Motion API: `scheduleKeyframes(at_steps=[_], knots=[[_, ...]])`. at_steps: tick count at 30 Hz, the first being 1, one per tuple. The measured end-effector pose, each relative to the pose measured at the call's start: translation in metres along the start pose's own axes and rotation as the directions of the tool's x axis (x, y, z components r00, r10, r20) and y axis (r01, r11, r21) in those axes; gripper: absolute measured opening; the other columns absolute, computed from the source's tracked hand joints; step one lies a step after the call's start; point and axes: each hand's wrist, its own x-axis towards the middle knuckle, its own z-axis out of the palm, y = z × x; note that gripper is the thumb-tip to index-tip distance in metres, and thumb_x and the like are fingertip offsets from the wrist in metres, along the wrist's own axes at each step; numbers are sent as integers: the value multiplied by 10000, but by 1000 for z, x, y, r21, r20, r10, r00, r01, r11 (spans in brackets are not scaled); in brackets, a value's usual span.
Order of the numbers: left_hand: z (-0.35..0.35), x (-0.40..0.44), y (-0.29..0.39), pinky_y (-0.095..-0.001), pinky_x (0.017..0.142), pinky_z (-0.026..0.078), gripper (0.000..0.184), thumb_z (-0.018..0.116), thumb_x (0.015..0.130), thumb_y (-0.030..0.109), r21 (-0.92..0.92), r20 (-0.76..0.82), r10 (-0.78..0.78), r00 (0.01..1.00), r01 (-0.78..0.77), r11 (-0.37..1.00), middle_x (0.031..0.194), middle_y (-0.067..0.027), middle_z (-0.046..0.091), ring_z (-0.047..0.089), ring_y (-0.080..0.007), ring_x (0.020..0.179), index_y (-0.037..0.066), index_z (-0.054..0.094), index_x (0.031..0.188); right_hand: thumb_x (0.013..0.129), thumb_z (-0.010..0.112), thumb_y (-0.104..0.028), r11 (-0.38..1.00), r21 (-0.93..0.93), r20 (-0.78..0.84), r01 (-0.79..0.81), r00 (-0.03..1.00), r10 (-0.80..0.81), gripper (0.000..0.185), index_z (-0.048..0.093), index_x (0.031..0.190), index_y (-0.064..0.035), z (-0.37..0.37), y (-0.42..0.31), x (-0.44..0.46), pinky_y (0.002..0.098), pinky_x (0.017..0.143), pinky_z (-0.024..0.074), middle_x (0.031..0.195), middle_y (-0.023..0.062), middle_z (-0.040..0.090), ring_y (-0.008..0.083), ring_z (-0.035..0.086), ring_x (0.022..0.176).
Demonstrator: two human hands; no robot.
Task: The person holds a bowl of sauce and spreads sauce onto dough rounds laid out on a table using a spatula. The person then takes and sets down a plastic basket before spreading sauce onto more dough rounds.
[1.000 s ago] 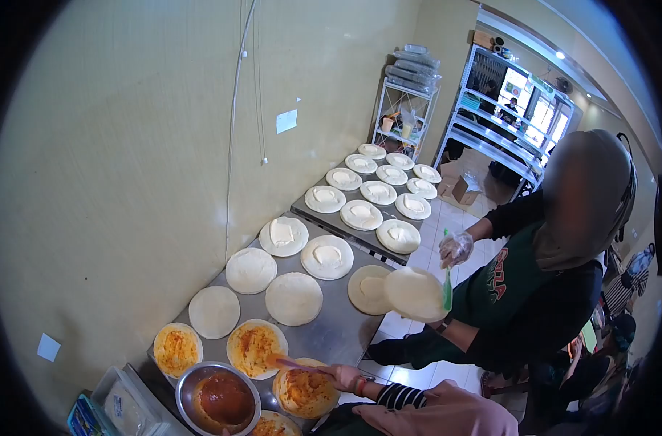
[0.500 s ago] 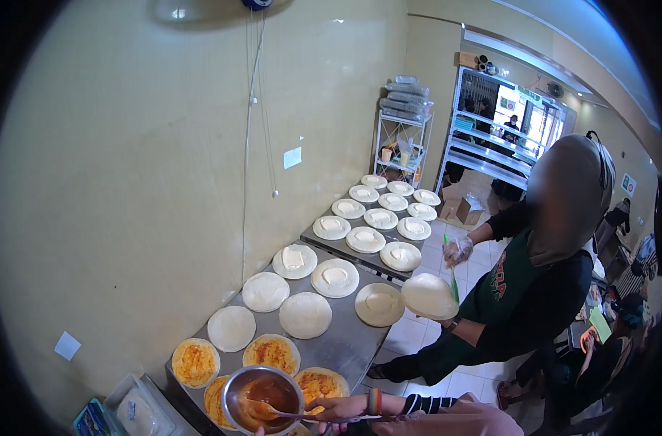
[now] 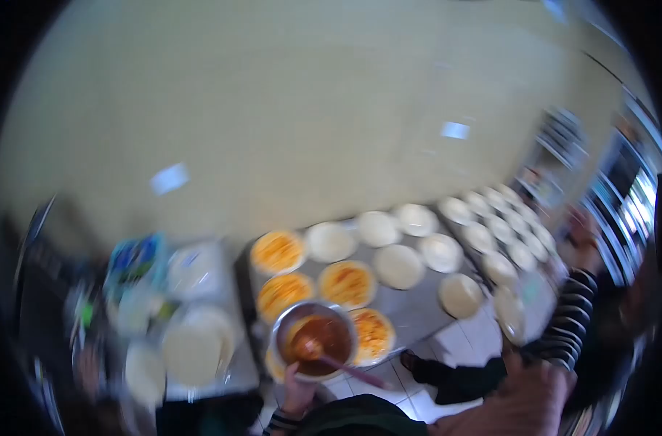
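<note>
My left hand [image 3: 296,391] grips the near rim of a metal bowl [image 3: 278,341] of red-brown sauce. A spoon [image 3: 363,375] with a pinkish handle rests in it, its handle leaning out to the right, with no hand on it. My right hand [image 3: 581,227] is stretched far out to the right, above the striped sleeve; motion blur hides its fingers. Around the bowl lie several dough rounds spread with orange sauce [image 3: 347,284]. Plain dough rounds [image 3: 399,267] sit beyond them. The bowl hides part of a sauced round beneath it.
A second table [image 3: 476,272] bears several more topped rounds at the right. Beside it, a co-worker's dough round [image 3: 509,314] is tilted. At left, a side surface [image 3: 238,341] holds stacked rounds [image 3: 196,345] and a blue container [image 3: 138,258]. Another person's blurred hand [image 3: 88,370] shows far left.
The view has swung left. My right hand has let go of the spoon and reached out to the right. The spoon stays in the bowl, which my left hand still holds.
</note>
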Motion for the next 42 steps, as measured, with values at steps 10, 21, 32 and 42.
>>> scheduleKeyframes(at_steps=[10, 21, 32, 42], knots=[[53, -100, -29, -398, 932, 343, 450, 462, 812, 272, -440, -254, -101, 962, -22, 898, 1164, -99, 474, 458, -236, 1070, 27, 378, 1181, 830, 488, -169, 965, -250, 127, 79, 991, -48, 218, 557, 970, -16, 47, 59, 79, 247, 551, 464, 800, 69, 565, 138, 559, 660], [32, -188, -80, -374, 976, 300, 505, 419, 780, 279, 14, 66, -367, 928, 367, 930, 1171, -134, 460, 430, -258, 1105, -24, 377, 1182, 803, 544, -118, 897, 320, 788, -304, 612, -74, 173, 600, 930, -14, -102, -190, -328, 242, 544, 455, 692, 50, 596, 97, 551, 602], [98, -289, -152, -398, 950, 320, 496, 418, 770, 299, 273, 144, -804, 578, 757, 593, 1177, -143, 463, 439, -263, 1090, 9, 400, 1172, 757, 470, -42, 837, -21, 600, -547, 662, 448, 227, 589, 949, -20, -319, -50, -498, 274, 535, 442, 572, 92, 557, 151, 550, 522], [229, -344, -317, -397, 972, 315, 525, 448, 745, 228, 545, 263, -917, 299, 739, 397, 1183, -147, 443, 429, -265, 1106, 7, 334, 1208, 802, 539, -93, 708, 100, 42, -699, 714, 699, 201, 558, 966, 22, -532, 95, -550, 227, 555, 450, 678, 53, 568, 106, 553, 608]])
